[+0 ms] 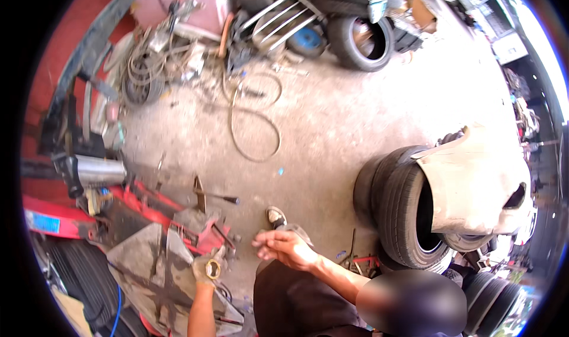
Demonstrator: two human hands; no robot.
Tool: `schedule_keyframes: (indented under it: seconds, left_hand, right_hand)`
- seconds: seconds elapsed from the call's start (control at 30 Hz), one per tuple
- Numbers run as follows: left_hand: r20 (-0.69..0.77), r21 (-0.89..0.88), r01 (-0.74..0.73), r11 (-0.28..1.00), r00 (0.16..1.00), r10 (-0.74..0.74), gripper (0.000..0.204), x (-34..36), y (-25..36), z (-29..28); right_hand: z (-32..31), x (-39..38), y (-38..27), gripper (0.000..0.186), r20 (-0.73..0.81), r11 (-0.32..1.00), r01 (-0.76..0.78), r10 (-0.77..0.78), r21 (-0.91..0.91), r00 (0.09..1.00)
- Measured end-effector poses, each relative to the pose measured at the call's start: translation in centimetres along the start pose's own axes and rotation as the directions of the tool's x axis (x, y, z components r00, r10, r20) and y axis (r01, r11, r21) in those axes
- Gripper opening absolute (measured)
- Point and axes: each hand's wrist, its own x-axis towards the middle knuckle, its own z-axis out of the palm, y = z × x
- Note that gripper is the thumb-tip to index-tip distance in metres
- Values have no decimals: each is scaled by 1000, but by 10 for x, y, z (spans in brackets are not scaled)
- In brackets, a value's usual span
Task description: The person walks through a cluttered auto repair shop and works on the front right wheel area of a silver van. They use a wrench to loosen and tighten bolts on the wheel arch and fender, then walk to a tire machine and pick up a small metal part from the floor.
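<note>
My right hand (287,249) is held over my lap at the lower middle, with its fingers stretched out and nothing in them. To its left my left hand (204,264) reaches over a dusty turntable with metal plates (139,254), part of a red machine. A gold-coloured watch (213,269) is on that wrist. The left fingers are small and foreshortened, so I cannot tell whether they hold anything. Just beyond them is a red metal bracket (213,240). A bar with a black handle (228,199) sticks out beyond the bracket.
Tyres (403,212) stand at the right, a beige panel (474,183) leaning over them. A thin hose (256,158) loops across the concrete floor (320,117). At the back are another tyre (360,43), a metal rack (290,20) and coiled hoses (145,64). A silver cylinder (101,172) is at left.
</note>
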Motion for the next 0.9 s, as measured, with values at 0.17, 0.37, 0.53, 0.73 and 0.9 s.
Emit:
schedule_keyframes:
  seconds: [0.17, 0.37, 0.53, 0.73, 0.9]
  left_hand:
    - [197, 428, -351, 833, 936, 292, 20, 20, 40, -9]
    - [343, 335, -338, 880, 913, 221, 31, 16, 75, 56]
    - [191, 78, 33, 996, 980, -47, 41, 109, 127, 41]
    - [57, 9, 50, 999, 997, -50, 41, 282, 327, -82]
    - [-3, -73, -139, 988, 990, 139, 41, 389, 485, -167]
  right_hand:
    - [-32, -123, -42, 31, -240, 987, 127, -147, -97, 960]
    - [-76, -182, -53, 28, -447, 918, 388, -315, 79, 837]
    - [-93, -157, -104, 30, -418, 915, 391, -318, 100, 851]
    - [-118, -161, -284, 33, -392, 895, 446, -417, -19, 820]
    - [-140, -181, -429, 31, -488, 807, 590, -524, -24, 698]
